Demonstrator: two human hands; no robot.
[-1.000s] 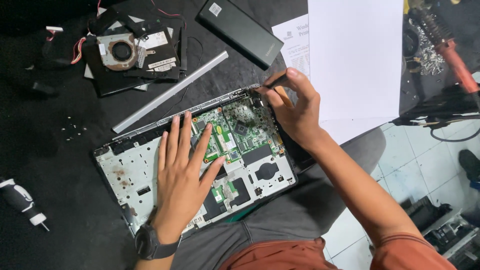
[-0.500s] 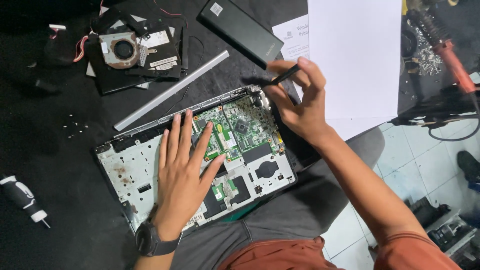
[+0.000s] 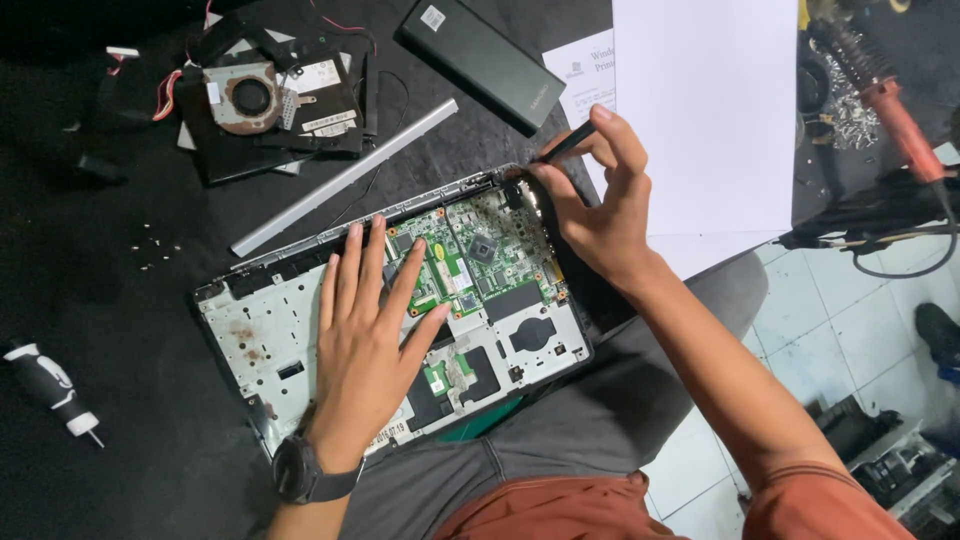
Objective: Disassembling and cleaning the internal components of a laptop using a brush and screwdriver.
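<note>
Leftmost, loose screws [image 3: 155,250] and a removed fan [image 3: 250,97] mark finished steps. Your left hand [image 3: 365,345] lies flat, fingers spread, holding nothing, on the opened laptop [image 3: 270,335]; your right hand [image 3: 600,205] pinches a dark tool [image 3: 566,144] at its top corner, circuit board [image 3: 480,262] not yet removed.

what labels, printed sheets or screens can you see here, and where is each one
Small white square label on the black slab, top centre.
White stickers on the fan part, top left.
Printed white sheet under the blank white paper, beside the right hand.
No screens.
</note>
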